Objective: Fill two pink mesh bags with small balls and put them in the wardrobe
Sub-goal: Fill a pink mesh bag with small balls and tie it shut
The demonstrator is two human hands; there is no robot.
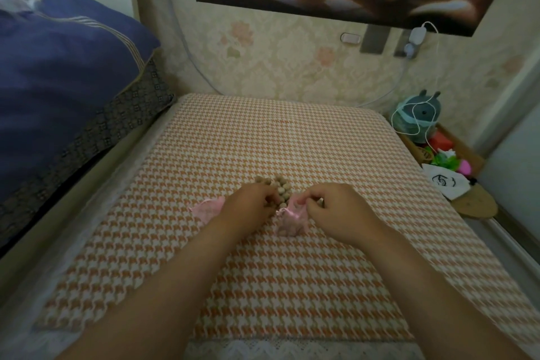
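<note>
Pink mesh bag [290, 221], part-filled, lies between your hands; your right hand [336, 207] pinches its mouth, so hold that wide; your left hand [251, 204] closes on small balls [282, 188]; feed few; 1 flat bag [207, 209] waits left.

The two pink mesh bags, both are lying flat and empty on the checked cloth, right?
Not both. The head view shows the pink mesh bag by the right hand already bulging with small tan balls; only the pink mesh bag left of the left hand lies flat.
</note>
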